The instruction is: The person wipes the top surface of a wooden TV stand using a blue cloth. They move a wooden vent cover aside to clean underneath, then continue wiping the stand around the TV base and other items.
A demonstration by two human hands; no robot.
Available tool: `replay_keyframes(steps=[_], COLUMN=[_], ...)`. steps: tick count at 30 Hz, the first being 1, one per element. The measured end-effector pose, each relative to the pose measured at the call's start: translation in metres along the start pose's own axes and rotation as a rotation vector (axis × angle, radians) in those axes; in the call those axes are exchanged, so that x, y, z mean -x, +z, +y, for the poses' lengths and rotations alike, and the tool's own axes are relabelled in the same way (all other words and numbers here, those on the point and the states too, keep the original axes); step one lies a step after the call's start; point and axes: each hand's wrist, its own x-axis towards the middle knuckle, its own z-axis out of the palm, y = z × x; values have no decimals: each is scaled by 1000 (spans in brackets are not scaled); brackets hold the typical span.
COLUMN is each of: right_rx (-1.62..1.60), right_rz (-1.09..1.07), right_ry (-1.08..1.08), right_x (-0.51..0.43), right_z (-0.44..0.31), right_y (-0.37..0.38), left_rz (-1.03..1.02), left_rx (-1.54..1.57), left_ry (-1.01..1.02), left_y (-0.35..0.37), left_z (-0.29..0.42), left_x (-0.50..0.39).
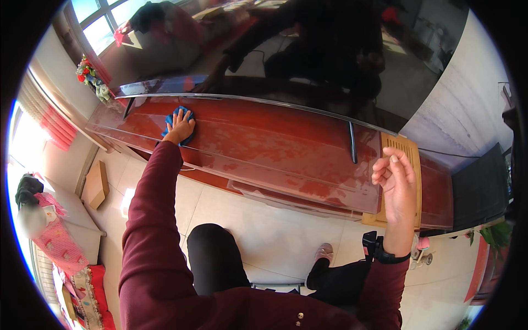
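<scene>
My left hand (181, 127) presses a crumpled blue cloth (180, 114) flat against the top of a reddish-brown TV cabinet (264, 140), toward its left end. The fingers lie spread over the cloth. A glossy transparent cover seems to lie on the cabinet top. Raised in the air near the cabinet's right part, my right hand (396, 181) has loosely curled fingers and holds nothing. Behind it is a light wooden slatted piece (413, 165). A large dark television (288, 53) stands on the cabinet, its screen mirroring the room.
The television's left foot (128, 108) and right foot (352, 142) rest on the cabinet top. Artificial flowers (93, 78) stand past its left end. A cardboard box (97, 185) sits on the tiled floor (264, 243). A black panel (480, 189) is at the right, with a cable (447, 154) nearby.
</scene>
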Motion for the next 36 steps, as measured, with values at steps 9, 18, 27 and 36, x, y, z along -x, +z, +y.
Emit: replay_keyframes(steps=[9, 18, 27, 36], right_rx=[-135, -155, -92, -26], right_rz=[-77, -63, -58, -39], right_ry=[-65, -106, -87, -2], right_x=[5, 11, 9, -2], right_z=[-3, -7, 2, 21], right_y=[27, 35, 33, 43], left_rz=[198, -52, 115, 225], left_rx=[148, 115, -19, 24], left_ry=[684, 1067, 1206, 618], left_y=[44, 41, 28, 8], left_z=[121, 341, 275, 5], left_x=[108, 291, 274, 119])
